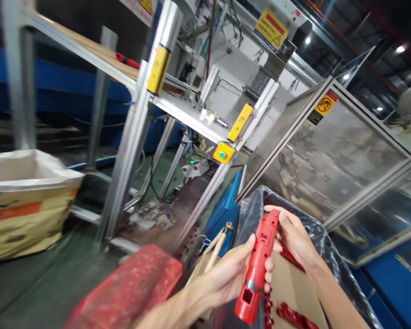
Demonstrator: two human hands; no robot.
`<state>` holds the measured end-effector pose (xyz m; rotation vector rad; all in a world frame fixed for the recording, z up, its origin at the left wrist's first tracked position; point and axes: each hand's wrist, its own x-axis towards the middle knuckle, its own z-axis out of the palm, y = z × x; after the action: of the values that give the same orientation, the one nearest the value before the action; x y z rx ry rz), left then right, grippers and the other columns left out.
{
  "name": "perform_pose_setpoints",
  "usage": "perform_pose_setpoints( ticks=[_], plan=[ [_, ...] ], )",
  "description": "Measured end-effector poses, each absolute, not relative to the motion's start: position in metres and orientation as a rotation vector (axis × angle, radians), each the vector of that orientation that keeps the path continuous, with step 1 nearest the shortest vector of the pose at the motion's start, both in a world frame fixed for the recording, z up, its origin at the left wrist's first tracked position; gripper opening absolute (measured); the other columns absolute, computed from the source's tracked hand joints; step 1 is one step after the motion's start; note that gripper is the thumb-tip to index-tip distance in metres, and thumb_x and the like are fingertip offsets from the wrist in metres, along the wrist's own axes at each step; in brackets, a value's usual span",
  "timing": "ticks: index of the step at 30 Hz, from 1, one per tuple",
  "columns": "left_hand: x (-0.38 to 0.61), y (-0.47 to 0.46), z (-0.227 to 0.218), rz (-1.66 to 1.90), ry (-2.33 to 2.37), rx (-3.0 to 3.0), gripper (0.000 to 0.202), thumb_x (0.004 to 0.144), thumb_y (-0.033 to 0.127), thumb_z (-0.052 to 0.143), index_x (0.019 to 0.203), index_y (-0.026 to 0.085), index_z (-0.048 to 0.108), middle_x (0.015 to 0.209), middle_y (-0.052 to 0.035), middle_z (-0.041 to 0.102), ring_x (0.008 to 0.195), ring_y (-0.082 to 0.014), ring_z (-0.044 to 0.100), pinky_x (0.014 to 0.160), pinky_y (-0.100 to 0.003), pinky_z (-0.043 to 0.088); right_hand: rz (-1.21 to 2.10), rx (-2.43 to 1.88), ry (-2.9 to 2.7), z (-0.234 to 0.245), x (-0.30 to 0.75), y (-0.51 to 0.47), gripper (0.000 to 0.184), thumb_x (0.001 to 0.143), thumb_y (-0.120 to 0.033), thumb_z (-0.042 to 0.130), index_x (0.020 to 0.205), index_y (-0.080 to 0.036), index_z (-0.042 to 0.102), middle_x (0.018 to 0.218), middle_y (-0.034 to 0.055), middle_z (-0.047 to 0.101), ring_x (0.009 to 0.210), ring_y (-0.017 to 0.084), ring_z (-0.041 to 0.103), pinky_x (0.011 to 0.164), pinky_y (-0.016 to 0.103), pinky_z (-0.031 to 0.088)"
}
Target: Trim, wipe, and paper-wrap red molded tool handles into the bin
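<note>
A red plastic tube-shaped housing [256, 269] with square cut-outs and small holes is held up at a tilt. My left hand [238, 262] wraps round its middle, fingertips showing on the far side. At the upper end my right hand [291, 228] is closed on the same housing, thumb and fingers on its tip. Below them stands a bin lined with dark plastic film [345, 269]. Inside it lies a brown cardboard sheet [289, 283], with more red parts [294, 315] on and beside it.
A red plastic object [130, 288] stands at the lower front. To the left is a large woven sack [30, 205]. A metal-framed station with a green button box [223, 154] rises ahead. On the right is a clear-panelled guard [356, 137]. Another red part [127, 61] lies on a shelf.
</note>
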<state>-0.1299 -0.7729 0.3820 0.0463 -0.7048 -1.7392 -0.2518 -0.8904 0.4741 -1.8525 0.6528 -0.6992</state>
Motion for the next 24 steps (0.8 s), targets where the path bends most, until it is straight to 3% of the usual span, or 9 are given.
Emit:
perform_pose_setpoints(
  ticks=[2, 4, 9, 12, 15, 17, 18, 20, 24],
  plan=[
    [-0.110, -0.768, 0.387, -1.595, -0.554, 0.079, 0.046, 0.097, 0.050, 0.049, 0.118, 0.013, 0.067, 0.080, -0.0030, 0.068, 0.071, -0.0117, 0.065, 0.073, -0.023, 0.051, -0.712, -2.019, 0.745, 0.472, -0.231, -0.882, 0.067, 0.082, -0.074, 0.056, 0.122, -0.021, 0.062, 0.076, 0.0029, 0.065, 0.057, 0.015, 0.053, 0.050, 0.026, 0.041],
    [-0.084, -0.764, 0.391, -1.381, -0.431, 0.161, 0.040, 0.100, 0.044, 0.047, 0.120, 0.015, 0.067, 0.084, -0.0026, 0.069, 0.078, -0.0123, 0.066, 0.081, -0.024, 0.050, -0.683, -2.258, 0.797, 0.463, -0.213, -0.874, 0.063, 0.087, -0.071, 0.050, 0.125, -0.023, 0.062, 0.080, 0.0057, 0.070, 0.062, 0.019, 0.060, 0.057, 0.031, 0.046],
    [-0.009, -0.759, 0.398, -1.086, -0.293, 0.232, 0.041, 0.099, 0.048, 0.046, 0.126, 0.023, 0.063, 0.094, -0.0018, 0.071, 0.081, -0.0146, 0.065, 0.084, -0.027, 0.051, -0.437, -2.756, 0.670, 0.431, -0.144, -0.846, 0.052, 0.089, -0.058, 0.055, 0.132, -0.029, 0.061, 0.109, 0.0108, 0.074, 0.092, 0.031, 0.069, 0.078, 0.040, 0.050],
    [0.044, -0.754, 0.399, -1.023, -0.423, 0.248, 0.053, 0.097, 0.058, 0.041, 0.131, 0.022, 0.059, 0.115, -0.0066, 0.069, 0.108, -0.0224, 0.063, 0.102, -0.036, 0.047, -0.490, -2.834, 0.609, 0.426, -0.083, -0.837, 0.040, 0.090, -0.052, 0.052, 0.121, -0.029, 0.066, 0.107, 0.0097, 0.074, 0.091, 0.032, 0.069, 0.075, 0.040, 0.051],
    [0.112, -0.747, 0.395, -0.945, -0.667, 0.339, 0.064, 0.094, 0.066, 0.038, 0.143, 0.025, 0.048, 0.147, -0.0068, 0.051, 0.144, -0.0268, 0.036, 0.122, -0.045, 0.025, -0.774, -2.811, 0.619, 0.440, -0.017, -0.841, 0.034, 0.089, -0.054, 0.053, 0.106, -0.031, 0.071, 0.090, 0.0082, 0.075, 0.078, 0.031, 0.070, 0.067, 0.039, 0.049],
    [0.164, -0.742, 0.388, -0.900, -0.807, 0.441, 0.071, 0.092, 0.067, 0.040, 0.153, 0.030, 0.032, 0.158, -0.0034, 0.038, 0.153, -0.0230, 0.017, 0.126, -0.045, 0.010, -0.986, -2.795, 0.689, 0.460, 0.027, -0.852, 0.035, 0.087, -0.058, 0.054, 0.101, -0.031, 0.073, 0.077, 0.0066, 0.074, 0.066, 0.029, 0.067, 0.061, 0.037, 0.045],
    [0.190, -0.739, 0.383, -0.894, -0.862, 0.500, 0.074, 0.092, 0.066, 0.041, 0.155, 0.032, 0.025, 0.159, -0.0031, 0.037, 0.153, -0.0219, 0.016, 0.126, -0.046, 0.008, -1.063, -2.807, 0.768, 0.473, 0.051, -0.860, 0.037, 0.087, -0.060, 0.054, 0.098, -0.031, 0.074, 0.071, 0.0057, 0.072, 0.061, 0.027, 0.065, 0.058, 0.035, 0.042],
    [0.241, -0.734, 0.371, -0.938, -0.970, 0.619, 0.073, 0.094, 0.064, 0.038, 0.157, 0.031, 0.020, 0.152, -0.0059, 0.046, 0.150, -0.0226, 0.027, 0.125, -0.049, 0.012, -1.118, -2.855, 1.054, 0.501, 0.101, -0.881, 0.039, 0.088, -0.061, 0.051, 0.090, -0.030, 0.075, 0.065, 0.0050, 0.069, 0.060, 0.025, 0.064, 0.055, 0.032, 0.039],
    [0.327, -0.723, 0.344, -1.048, -1.205, 0.790, 0.065, 0.096, 0.064, 0.035, 0.148, 0.025, 0.039, 0.124, -0.0088, 0.068, 0.131, -0.0246, 0.054, 0.117, -0.049, 0.033, -0.827, -2.800, 1.783, 0.546, 0.210, -0.937, 0.046, 0.092, -0.058, 0.044, 0.092, -0.026, 0.077, 0.084, 0.0104, 0.074, 0.084, 0.028, 0.070, 0.063, 0.030, 0.041]
  ],
)
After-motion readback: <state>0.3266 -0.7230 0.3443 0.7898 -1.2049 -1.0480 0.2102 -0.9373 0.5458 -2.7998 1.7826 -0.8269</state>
